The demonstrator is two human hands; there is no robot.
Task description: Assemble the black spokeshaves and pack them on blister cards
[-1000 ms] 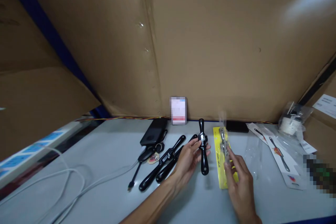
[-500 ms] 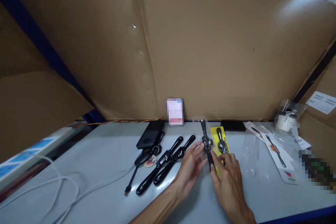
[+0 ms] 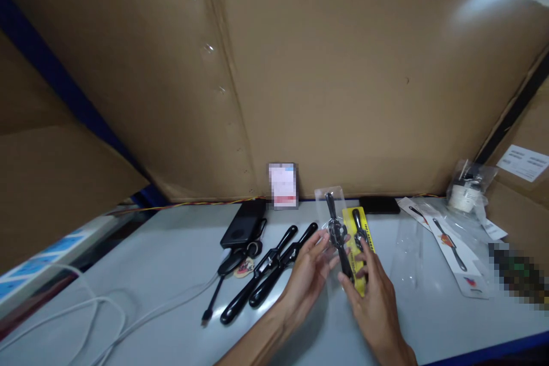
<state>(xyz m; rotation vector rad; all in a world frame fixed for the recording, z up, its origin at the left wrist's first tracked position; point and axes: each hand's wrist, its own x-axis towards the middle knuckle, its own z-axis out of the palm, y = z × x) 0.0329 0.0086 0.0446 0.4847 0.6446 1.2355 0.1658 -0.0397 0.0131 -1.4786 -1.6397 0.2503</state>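
Observation:
A black spokeshave lies in a clear plastic blister shell, raised a little off the table and tilted. My left hand grips the shell's left side, thumb on top near the spokeshave's middle and fingers underneath. My right hand is at the lower right, fingers apart and curved; its thumb is beside the lower handle, and I cannot tell whether it touches. Beneath that hand lies a yellow card with another black spokeshave on it. Two loose black spokeshaves rest left of my hands.
A black box-shaped device with cables lies at left. A small screen leans on the cardboard wall. A black phone-like slab, an empty clear shell, a white printed card and a bagged white jar lie rightward.
My right hand has let go of the lower handle, its fingers spreading apart and moving slightly right. The blister shell now shows more plainly around the spokeshave. The view has shifted slightly.

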